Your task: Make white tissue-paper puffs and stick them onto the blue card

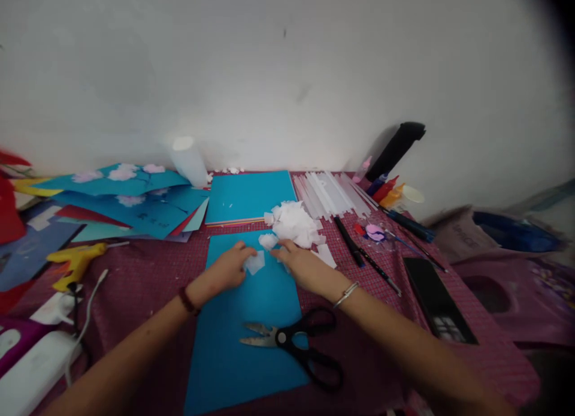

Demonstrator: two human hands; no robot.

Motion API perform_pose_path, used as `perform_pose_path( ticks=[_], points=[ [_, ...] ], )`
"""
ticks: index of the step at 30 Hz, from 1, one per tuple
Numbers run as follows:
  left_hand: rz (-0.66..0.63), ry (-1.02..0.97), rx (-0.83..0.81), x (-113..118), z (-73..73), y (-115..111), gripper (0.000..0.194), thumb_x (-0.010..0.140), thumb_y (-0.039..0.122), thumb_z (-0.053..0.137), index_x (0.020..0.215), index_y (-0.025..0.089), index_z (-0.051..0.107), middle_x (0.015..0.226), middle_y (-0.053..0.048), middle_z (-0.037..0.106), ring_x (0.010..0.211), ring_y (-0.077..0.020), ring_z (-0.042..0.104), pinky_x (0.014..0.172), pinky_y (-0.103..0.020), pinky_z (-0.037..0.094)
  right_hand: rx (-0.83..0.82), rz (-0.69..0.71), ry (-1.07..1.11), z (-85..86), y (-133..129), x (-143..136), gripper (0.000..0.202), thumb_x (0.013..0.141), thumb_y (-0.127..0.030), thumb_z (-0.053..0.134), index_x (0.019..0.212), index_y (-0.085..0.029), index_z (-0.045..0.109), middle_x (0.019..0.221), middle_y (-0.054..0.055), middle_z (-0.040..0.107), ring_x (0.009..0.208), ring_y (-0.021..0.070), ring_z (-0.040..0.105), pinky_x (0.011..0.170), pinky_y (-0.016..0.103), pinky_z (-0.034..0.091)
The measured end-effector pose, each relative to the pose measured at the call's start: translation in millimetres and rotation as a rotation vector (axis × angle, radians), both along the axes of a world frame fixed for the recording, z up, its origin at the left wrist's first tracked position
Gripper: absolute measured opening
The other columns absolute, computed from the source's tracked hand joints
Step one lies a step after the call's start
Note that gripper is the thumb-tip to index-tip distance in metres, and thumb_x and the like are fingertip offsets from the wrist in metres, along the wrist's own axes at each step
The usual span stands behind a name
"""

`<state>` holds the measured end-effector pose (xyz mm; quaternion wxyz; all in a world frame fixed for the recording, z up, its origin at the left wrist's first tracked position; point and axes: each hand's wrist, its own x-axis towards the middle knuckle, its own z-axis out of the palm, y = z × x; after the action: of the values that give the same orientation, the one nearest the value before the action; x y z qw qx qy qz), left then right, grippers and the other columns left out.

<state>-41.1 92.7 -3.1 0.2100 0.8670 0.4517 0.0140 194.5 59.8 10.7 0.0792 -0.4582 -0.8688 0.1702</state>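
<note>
My left hand (231, 266) is closed, with a small square of thin white paper (255, 262) pinched at its fingertips. Opposite it, my right hand (308, 267) has its fingers drawn together against a crumpled white paper piece (268, 241). Both hands are over a blue sheet of paper (242, 374). Just beyond the right hand lies a heap of white paper pieces (294, 224). Black-handled scissors (283, 338) rest on the sheet's right side, blades apart and pointing left.
Blue sheets (251, 194) are stacked behind. Translucent sticks (330, 191), a black pen (349, 241) and a phone (438, 296) lie right. Sheets with paper blossoms (130, 194), a yellow glue gun (78, 263) and a white roll (189, 161) stand left.
</note>
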Motion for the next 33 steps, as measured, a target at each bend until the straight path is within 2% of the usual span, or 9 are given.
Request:
perform_pose_path(
  ticks=[5,10,16,20,24,26,28,31,33],
  points=[
    [-0.172,-0.111,0.024,29,-1.5,7,0.039,0.066,0.0,0.04,0.093,0.018,0.061,0.092,-0.006,0.059,0.081,-0.0174,0.056,0.072,-0.027,0.043,-0.003,-0.042,-0.178,-2.6,10,-8,0.029,0.085,-0.005,0.043,0.107,-0.018,0.056,0.1,0.009,0.058,0.067,0.0153,0.06,0.062,0.026,0.042],
    [-0.159,-0.127,0.017,36,10.8,21,0.015,0.064,0.004,0.046,0.06,0.016,0.054,0.067,-0.003,0.057,0.063,-0.015,0.051,0.06,-0.026,0.036,-0.013,-0.111,-0.084,-1.8,14,-1,0.016,0.081,-0.007,0.047,0.084,-0.015,0.06,0.086,0.008,0.06,0.072,0.0169,0.058,0.066,0.025,0.039],
    [-0.002,-0.199,0.136,48,48.8,88,0.017,0.069,0.009,0.045,0.072,0.015,0.06,0.079,-0.004,0.062,0.071,-0.0156,0.056,0.062,-0.025,0.04,0.108,-0.241,0.005,28.8,68,3,0.025,0.078,-0.005,0.044,0.094,-0.014,0.06,0.091,0.008,0.06,0.086,0.018,0.057,0.076,0.026,0.041],
    [0.032,-0.184,0.175,56,44.3,106,0.036,0.067,0.008,0.051,0.101,0.014,0.061,0.106,-0.01,0.06,0.094,-0.021,0.057,0.079,-0.03,0.044,0.121,-0.252,0.033,30.7,94,2,0.04,0.075,-0.005,0.049,0.113,-0.014,0.057,0.108,0.011,0.056,0.098,0.0212,0.057,0.084,0.032,0.043],
    [0.109,-0.124,0.265,47,18.9,78,0.025,0.079,0.021,0.05,0.1,0.013,0.061,0.102,-0.014,0.059,0.099,-0.0281,0.055,0.087,-0.04,0.042,0.189,-0.213,0.191,22.3,68,13,0.053,0.077,-0.006,0.051,0.128,-0.02,0.048,0.133,0.012,0.041,0.112,0.0234,0.052,0.092,0.037,0.044],
    [0.089,-0.154,0.232,44,5.9,62,0.023,0.078,0.03,0.056,0.094,0.014,0.062,0.096,-0.012,0.059,0.098,-0.0292,0.054,0.087,-0.041,0.042,0.169,-0.199,0.304,18.4,41,21,0.046,0.08,-0.008,0.048,0.125,-0.021,0.05,0.13,0.01,0.044,0.111,0.0213,0.053,0.091,0.036,0.046],
    [0.06,-0.258,0.205,45,-4.6,53,0.018,0.072,0.025,0.062,0.088,0.015,0.063,0.098,-0.011,0.059,0.1,-0.0283,0.053,0.088,-0.039,0.042,0.118,-0.199,0.364,13.0,15,27,0.041,0.082,-0.007,0.046,0.119,-0.022,0.055,0.125,0.009,0.05,0.111,0.02,0.054,0.093,0.036,0.045],
    [0.025,-0.317,0.187,50,-10.4,48,0.001,0.071,0.016,0.06,0.07,0.017,0.06,0.088,-0.007,0.059,0.092,-0.0228,0.055,0.085,-0.035,0.043,0.071,-0.229,0.442,3.3,-15,32,0.037,0.083,-0.006,0.047,0.114,-0.023,0.058,0.119,0.008,0.054,0.107,0.0184,0.056,0.095,0.035,0.044],
    [0.024,-0.334,0.181,51,-6.5,45,0.007,0.072,0.016,0.058,0.065,0.017,0.056,0.087,-0.005,0.059,0.091,-0.0206,0.055,0.083,-0.033,0.044,0.058,-0.243,0.49,-1.2,-27,33,0.035,0.082,-0.005,0.048,0.11,-0.022,0.059,0.115,0.007,0.056,0.103,0.0174,0.057,0.093,0.034,0.045]
  ],
)
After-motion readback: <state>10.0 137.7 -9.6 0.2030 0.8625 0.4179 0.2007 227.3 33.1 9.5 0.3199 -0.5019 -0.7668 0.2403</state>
